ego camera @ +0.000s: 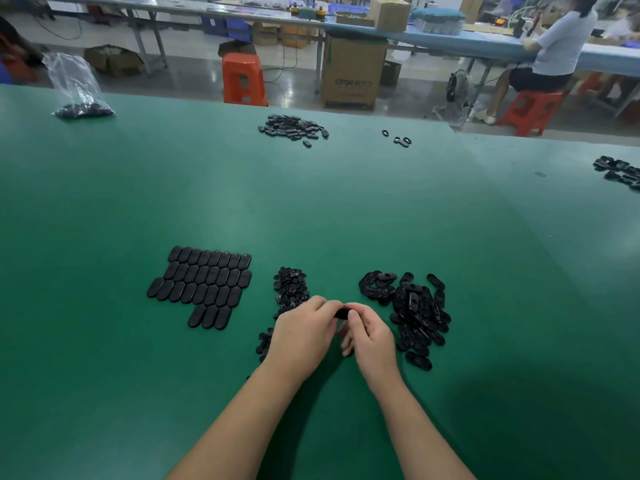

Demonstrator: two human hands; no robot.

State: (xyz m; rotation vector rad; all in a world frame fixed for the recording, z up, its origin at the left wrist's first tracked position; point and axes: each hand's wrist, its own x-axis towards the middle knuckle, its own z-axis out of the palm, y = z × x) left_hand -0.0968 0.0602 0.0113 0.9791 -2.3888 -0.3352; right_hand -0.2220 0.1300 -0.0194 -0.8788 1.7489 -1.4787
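Black plastic piece (342, 313) sits pinched between 2 hands just below the centre of the frame, held above a green table (104, 209). The left hand (304, 337) curls its fingers over one end and the right hand (372, 337) grips the other between thumb and fingers, so most of the piece is hidden.

To the left of the hands, flat oval covers (204, 285) lie packed edge to edge in neat rows, with a short row of 3 at the bottom. Directly behind the left hand is a pile of small black parts (291, 289). A loose heap of oval frames (412, 313) lies just right of the right hand.

Further up the frame, a second heap (292, 128) lies near the table's far edge, and a clear bag (78, 88) of dark parts stands at upper left. Beyond the table are an orange stool (244, 79) and a cardboard box (349, 74). A seated person (554, 46) works at another bench at upper right.
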